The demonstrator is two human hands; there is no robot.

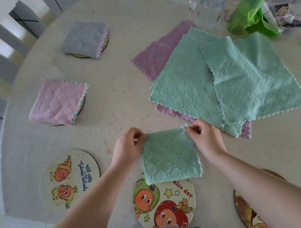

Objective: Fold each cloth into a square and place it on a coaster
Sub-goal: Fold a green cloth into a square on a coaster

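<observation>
Nearby, both hands (left (pixel 126 147), right (pixel 204 135)) pinching folded green cloth (pixel 170 157) above coaster (pixel 164 203), unfolded cloths (pixel 209 85) beside.

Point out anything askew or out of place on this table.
The loose mint-green quilted cloth lies crooked and rumpled across the unfolded pile. The folded grey cloth and folded pink cloth overhang their round coasters off-centre. Otherwise nothing spilled or damaged shows.

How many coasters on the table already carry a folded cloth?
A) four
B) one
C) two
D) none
C: only the grey folded cloth and the pink folded cloth lie on coasters; the green folded cloth is pinched at its top corners by the left hand and right hand.
</observation>
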